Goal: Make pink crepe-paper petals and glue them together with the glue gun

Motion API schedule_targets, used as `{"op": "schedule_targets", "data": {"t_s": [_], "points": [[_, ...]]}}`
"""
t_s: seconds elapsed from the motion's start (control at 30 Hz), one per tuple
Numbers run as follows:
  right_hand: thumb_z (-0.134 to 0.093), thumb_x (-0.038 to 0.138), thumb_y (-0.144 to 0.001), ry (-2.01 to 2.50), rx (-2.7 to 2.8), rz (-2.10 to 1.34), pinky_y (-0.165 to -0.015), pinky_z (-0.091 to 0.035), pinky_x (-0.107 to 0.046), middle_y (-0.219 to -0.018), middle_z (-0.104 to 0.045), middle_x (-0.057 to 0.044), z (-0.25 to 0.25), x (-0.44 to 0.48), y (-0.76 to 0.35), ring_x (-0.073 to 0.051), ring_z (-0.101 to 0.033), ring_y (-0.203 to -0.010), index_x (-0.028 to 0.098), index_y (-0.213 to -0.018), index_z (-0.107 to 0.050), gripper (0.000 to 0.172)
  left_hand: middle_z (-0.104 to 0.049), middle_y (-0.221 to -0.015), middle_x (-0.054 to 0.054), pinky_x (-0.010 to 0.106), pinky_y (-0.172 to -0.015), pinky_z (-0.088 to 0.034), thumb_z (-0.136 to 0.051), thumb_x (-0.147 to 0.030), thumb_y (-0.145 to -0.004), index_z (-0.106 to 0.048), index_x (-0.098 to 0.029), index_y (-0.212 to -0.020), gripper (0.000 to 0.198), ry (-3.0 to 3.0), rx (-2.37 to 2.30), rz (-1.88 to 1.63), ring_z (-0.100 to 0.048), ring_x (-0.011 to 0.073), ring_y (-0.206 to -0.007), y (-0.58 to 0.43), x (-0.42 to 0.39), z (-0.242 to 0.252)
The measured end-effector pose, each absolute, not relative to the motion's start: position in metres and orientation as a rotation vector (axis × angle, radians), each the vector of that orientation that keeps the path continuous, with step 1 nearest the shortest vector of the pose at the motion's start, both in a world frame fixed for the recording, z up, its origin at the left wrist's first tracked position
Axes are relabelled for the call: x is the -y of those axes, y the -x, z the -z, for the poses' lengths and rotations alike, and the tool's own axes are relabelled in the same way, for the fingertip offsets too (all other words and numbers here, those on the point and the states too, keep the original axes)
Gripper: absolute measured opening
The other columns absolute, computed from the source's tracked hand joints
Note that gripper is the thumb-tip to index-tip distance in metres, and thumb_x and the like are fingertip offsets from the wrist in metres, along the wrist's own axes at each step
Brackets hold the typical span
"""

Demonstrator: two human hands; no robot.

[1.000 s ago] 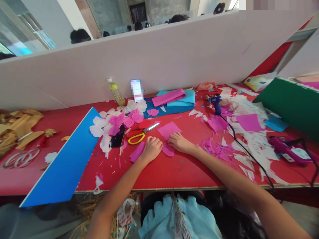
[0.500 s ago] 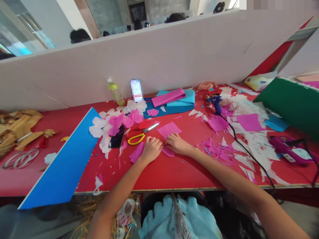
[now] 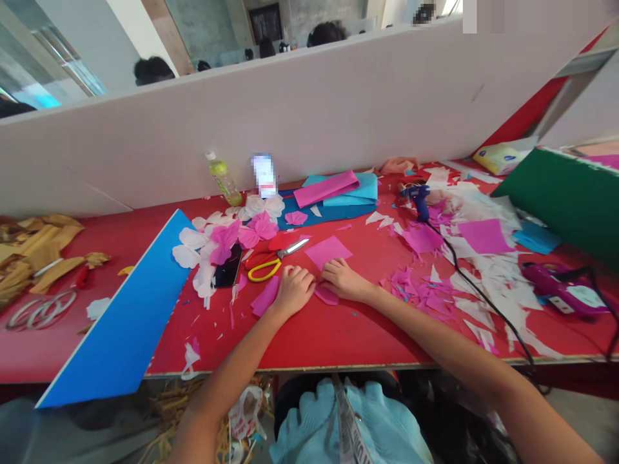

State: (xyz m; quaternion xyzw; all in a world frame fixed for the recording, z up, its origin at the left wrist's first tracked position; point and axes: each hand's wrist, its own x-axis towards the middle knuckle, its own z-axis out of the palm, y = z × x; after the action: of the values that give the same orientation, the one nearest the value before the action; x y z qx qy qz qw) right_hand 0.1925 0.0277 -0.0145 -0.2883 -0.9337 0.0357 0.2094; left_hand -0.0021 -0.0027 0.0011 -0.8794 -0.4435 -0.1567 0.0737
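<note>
On my feed, the piece I'm watching is a small scrap of pink crepe paper, lying flat on the red worktable between the wearer's two hands. The right hand lies palm down just above the scrap, its fingers extended and their tips at or on the paper's upper edge. The left hand lies palm down just beside the scrap, its fingers loosely bent and pointing toward it. Neither hand looks clenched, but from this angle I can't tell whether either one is pressing or pinching the paper.

Just left of the scrap, past the left hand, lies a pink paper strip. Directly above it I see a flat pink square, and up and to the left are yellow-handled scissors with their blades closed. Farther left of the scrap, a black smartphone sits among white and pink paper petals, and a blue board lies angled beyond them.

Well above the scrap are a folded pink sheet on teal paper. To the upper right stands a blue glue gun, its black cord running through white and pink paper scraps.
</note>
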Motion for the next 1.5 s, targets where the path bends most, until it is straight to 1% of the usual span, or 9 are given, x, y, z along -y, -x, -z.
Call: {"op": "schedule_targets", "data": {"t_s": [0.3, 0.63, 1.0, 1.27, 1.5], "points": [[-0.046, 0.024, -0.093, 0.811, 2.591, -0.065, -0.083, -0.027, -0.033, -0.085, -0.057, -0.006, 0.015, -0.027, -0.191, -0.018, -0.045, -0.083, 0.015, -0.090, -0.062, 0.018, -0.059, -0.077, 0.003, 0.036, -0.081, -0.034, -0.048, -0.020, -0.089, -0.057, -0.019, -0.077, 0.015, 2.673, 1.307, 0.464, -0.049, 0.0183, -0.081, 0.002, 0.003, -0.004], [-0.046, 0.023, -0.093, 0.817, 2.574, -0.051, -0.085, -0.025, -0.034, -0.081, -0.057, -0.005, 0.020, -0.030, -0.189, -0.017, -0.046, -0.082, 0.015, -0.085, -0.061, 0.019, -0.059, -0.080, 0.002, 0.035, -0.082, -0.034, -0.052, -0.021, -0.088, -0.056, -0.018, -0.078, 0.012, 2.745, 1.257, 0.407, -0.049, 0.0180, -0.083, 0.005, 0.002, -0.005], [-0.046, 0.024, -0.093, 0.824, 2.577, -0.085, -0.085, -0.025, -0.034, -0.085, -0.059, -0.006, 0.019, -0.032, -0.192, -0.018, -0.047, -0.084, 0.016, -0.088, -0.061, 0.018, -0.058, -0.080, 0.003, 0.036, -0.083, -0.035, -0.046, -0.020, -0.090, -0.055, -0.017, -0.077, 0.016, 2.713, 1.218, 0.377, -0.049, 0.0180, -0.082, 0.003, 0.003, -0.005], [-0.047, 0.023, -0.093, 0.812, 2.616, -0.012, -0.081, -0.028, -0.032, -0.084, -0.058, -0.007, 0.020, -0.037, -0.196, -0.019, -0.046, -0.082, 0.015, -0.088, -0.061, 0.017, -0.057, -0.079, 0.004, 0.036, -0.083, -0.034, -0.040, -0.020, -0.093, -0.056, -0.016, -0.079, 0.022, 2.673, 1.153, 0.329, -0.049, 0.0187, -0.080, 0.003, 0.001, -0.002], [-0.045, 0.023, -0.093, 0.809, 2.641, -0.038, -0.078, -0.030, -0.031, -0.086, -0.057, -0.007, 0.016, -0.040, -0.200, -0.019, -0.045, -0.082, 0.015, -0.089, -0.061, 0.018, -0.057, -0.080, 0.005, 0.037, -0.081, -0.034, -0.040, -0.021, -0.093, -0.056, -0.016, -0.080, 0.022, 2.654, 1.139, 0.300, -0.049, 0.0194, -0.080, 0.004, 0.001, -0.002]]}}
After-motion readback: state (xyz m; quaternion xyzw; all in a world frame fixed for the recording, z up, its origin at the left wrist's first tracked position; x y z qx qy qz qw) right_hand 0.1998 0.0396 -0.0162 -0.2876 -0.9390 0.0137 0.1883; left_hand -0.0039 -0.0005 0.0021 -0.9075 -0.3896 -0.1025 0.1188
